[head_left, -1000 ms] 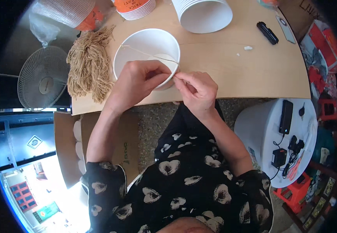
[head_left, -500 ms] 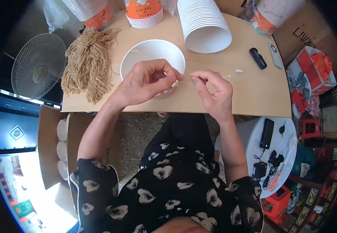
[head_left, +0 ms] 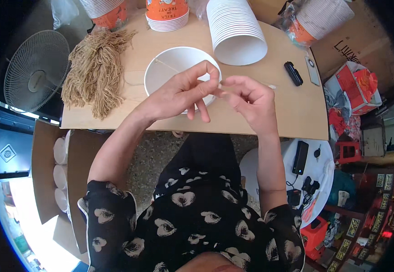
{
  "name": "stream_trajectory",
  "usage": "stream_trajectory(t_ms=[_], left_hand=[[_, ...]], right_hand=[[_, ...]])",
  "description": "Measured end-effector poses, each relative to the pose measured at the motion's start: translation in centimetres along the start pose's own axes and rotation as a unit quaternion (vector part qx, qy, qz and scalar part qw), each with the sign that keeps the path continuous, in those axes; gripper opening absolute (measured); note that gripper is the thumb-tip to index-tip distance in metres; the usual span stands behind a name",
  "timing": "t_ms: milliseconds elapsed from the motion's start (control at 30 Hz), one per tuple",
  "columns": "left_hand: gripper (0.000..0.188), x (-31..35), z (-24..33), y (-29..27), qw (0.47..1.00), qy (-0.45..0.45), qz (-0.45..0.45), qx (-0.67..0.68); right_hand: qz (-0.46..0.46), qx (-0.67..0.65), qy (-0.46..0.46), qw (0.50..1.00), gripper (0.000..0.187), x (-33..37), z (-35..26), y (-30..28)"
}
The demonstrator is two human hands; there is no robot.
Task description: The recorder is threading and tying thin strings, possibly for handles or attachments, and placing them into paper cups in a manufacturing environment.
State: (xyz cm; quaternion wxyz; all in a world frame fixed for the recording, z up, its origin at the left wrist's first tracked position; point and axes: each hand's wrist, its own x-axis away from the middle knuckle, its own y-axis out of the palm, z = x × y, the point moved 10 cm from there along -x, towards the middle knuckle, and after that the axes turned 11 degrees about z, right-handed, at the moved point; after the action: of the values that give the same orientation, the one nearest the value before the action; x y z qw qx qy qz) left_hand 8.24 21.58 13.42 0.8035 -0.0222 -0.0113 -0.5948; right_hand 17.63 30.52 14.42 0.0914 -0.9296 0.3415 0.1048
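Observation:
A white paper bucket (head_left: 158,81) stands mouth up near the middle of the table's front, partly behind my hands. A thin tan cord (head_left: 167,66) runs from its far left rim across the mouth toward my left hand (head_left: 179,90), whose thumb and forefinger are pinched together. Fingertip to fingertip with it, my right hand (head_left: 251,99) is also closed in a pinch. Whatever lies between the fingertips is too small to make out. Left of the bucket lies a thick bundle of tan cords (head_left: 95,72), with one loose strand reaching toward the bucket.
Behind the bucket, a stack of white buckets (head_left: 238,38) lies tipped toward me, beside orange printed buckets (head_left: 167,11). A black clip-like object (head_left: 293,73) and a flat silver device (head_left: 312,70) sit at the right. Below left is a cardboard box (head_left: 47,167) with white tubs.
My hands have come together from a gap, the right moving left to meet the left at the fingertips. The cord across the bucket mouth shows more clearly. The whole view has shifted slightly.

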Motion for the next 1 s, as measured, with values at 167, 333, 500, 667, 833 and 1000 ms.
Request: stream_trajectory(t_ms=[167, 333, 500, 667, 833, 1000], left_hand=[[0.022, -0.2, -0.3, 0.7, 0.998, 0.029, -0.054, 0.008], [0.022, -0.3, -0.4, 0.7, 0.995, 0.047, -0.061, 0.056], [0.025, -0.7, -0.4, 0.6, 0.991, 0.107, -0.06, 0.052], [0.022, -1.1, -0.9, 0.2, 0.999, 0.037, -0.021, -0.006], [0.021, -0.7, -0.4, 0.1, 0.999, 0.027, -0.023, 0.019], [0.015, -0.7, 0.0, 0.5, 0.993, 0.037, -0.081, 0.079]], right_hand=[[-0.03, 0.059, -0.005, 0.998, 0.017, -0.6, 0.6, 0.7], [-0.023, -0.019, 0.017, 0.999, 0.014, -1.4, -0.2, 0.5], [-0.049, 0.018, 0.016, 0.999, 0.015, -1.4, -0.8, 0.7], [-0.062, 0.082, -0.035, 0.994, 0.014, -0.3, -2.6, 1.6], [-0.035, 0.114, -0.036, 0.992, 0.014, -0.3, -2.2, 0.2], [-0.05, 0.13, -0.123, 0.983, 0.019, -0.4, -4.7, 1.3]])
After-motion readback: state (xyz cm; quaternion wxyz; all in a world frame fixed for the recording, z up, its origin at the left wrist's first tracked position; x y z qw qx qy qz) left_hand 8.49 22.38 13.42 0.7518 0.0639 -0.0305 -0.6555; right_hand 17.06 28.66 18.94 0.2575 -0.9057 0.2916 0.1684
